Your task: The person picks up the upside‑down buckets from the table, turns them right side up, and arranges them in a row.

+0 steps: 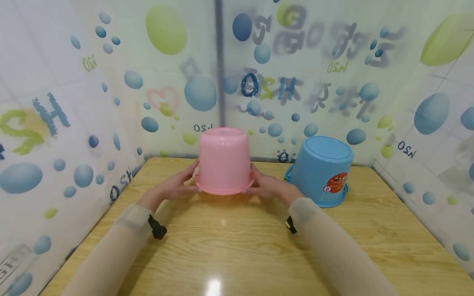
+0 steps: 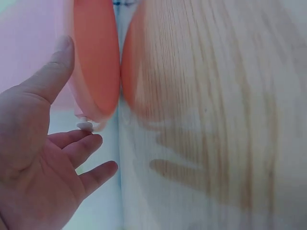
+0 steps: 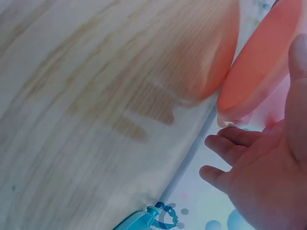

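Note:
A pink bucket is bottom up over the back of the wooden table. My left hand and right hand grip its rim from both sides. The left wrist view has the left thumb on the rim of the bucket, with the left hand's fingers spread near a white handle knob. The right hand holds the opposite side of the bucket, its thumb partly cut off by the frame. The bucket's inside shows in both wrist views, its near rim raised off the table.
Right of the pink bucket, an upside-down blue bucket with a red label stands on the table; its edge shows low in the right wrist view. A patterned curtain hangs behind the table and along both sides.

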Demonstrator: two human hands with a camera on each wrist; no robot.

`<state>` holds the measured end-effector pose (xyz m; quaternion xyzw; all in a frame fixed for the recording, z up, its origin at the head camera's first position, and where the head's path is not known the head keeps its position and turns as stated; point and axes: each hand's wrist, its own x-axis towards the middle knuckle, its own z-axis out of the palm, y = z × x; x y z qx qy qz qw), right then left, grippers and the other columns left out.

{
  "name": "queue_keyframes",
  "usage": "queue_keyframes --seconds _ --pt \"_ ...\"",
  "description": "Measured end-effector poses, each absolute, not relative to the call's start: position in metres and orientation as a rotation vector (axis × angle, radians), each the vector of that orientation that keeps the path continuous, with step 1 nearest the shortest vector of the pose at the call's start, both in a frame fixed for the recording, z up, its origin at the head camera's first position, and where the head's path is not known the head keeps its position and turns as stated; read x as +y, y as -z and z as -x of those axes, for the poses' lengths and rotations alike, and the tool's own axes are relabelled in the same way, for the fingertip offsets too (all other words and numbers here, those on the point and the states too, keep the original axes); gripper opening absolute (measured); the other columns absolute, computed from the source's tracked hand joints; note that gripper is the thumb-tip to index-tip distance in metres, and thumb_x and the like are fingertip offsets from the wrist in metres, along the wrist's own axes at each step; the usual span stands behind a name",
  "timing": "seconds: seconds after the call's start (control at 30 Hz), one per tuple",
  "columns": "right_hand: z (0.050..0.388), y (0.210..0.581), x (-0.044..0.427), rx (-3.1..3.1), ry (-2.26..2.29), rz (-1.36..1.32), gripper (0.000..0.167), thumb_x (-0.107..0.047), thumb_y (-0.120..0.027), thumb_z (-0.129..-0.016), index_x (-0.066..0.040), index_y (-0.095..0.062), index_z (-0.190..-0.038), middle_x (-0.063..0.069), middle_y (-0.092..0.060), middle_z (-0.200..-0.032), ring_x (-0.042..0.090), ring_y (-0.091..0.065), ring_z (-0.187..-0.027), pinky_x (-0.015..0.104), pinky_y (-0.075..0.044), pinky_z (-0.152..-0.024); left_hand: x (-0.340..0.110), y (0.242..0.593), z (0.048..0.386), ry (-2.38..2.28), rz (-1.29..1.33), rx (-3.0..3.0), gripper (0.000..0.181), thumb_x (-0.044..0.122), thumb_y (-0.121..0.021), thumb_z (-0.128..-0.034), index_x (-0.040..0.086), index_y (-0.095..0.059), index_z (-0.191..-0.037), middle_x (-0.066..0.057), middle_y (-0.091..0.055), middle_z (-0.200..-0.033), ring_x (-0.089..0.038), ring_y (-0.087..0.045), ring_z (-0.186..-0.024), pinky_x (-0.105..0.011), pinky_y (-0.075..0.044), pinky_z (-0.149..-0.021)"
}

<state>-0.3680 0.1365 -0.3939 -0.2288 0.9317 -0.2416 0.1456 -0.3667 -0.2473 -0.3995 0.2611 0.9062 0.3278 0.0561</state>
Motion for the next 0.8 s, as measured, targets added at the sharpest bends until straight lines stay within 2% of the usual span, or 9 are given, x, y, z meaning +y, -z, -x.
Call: queue_keyframes --seconds 0.2,0.37,0.7,0.8 --pt "0.363 0.389 0.140 2.677 0.756 0.652 0.116 -0.075 -0.057 -0.103 -0.024 0.017 -0.176 0.014 -0.011 -0.185 0.041 -0.025 -0.169 0.058 -0.023 -0.138 -0.244 0.396 0.360 -1.051 -0.826 2.731 0.106 0.041 -0.075 -0.1050 0.028 0.000 -0.178 -0.016 -0.014 -0.185 -0.048 -0.026 -0.167 -0.070 -0.024 -0.132" --pt "0.358 0.384 0.143 2.661 0.788 0.663 0.115 -0.075 -0.055 -0.104 -0.021 0.016 -0.176 0.015 -0.005 -0.186 0.042 -0.021 -0.169 0.059 -0.022 -0.138 -0.243 0.392 0.352 -1.044 -0.830 2.747 0.100 0.042 -0.070 -0.1083 0.028 0.000 -0.178 -0.015 -0.014 -0.185 -0.045 -0.026 -0.167 -0.069 -0.025 -0.132" --pt "0.348 0.381 0.144 2.665 0.884 0.651 0.109 -0.082 -0.052 -0.101 -0.036 0.013 -0.176 0.013 -0.009 -0.186 0.046 -0.024 -0.168 0.066 -0.025 -0.135 -0.242 0.387 0.339 -1.061 -0.765 2.755 0.092 0.048 -0.063 -0.1112 0.032 -0.002 -0.178 -0.014 -0.013 -0.185 -0.047 -0.024 -0.167 -0.070 -0.029 -0.130" --pt "0.345 0.379 0.144 2.676 0.906 0.666 0.109 -0.082 -0.053 -0.100 -0.038 0.011 -0.176 0.011 -0.007 -0.186 0.047 -0.023 -0.168 0.068 -0.025 -0.134 -0.242 0.385 0.335 -1.083 -0.743 2.758 0.089 0.049 -0.061 -0.1120 0.033 -0.003 -0.178 -0.014 -0.013 -0.185 -0.047 -0.024 -0.167 -0.070 -0.030 -0.130"
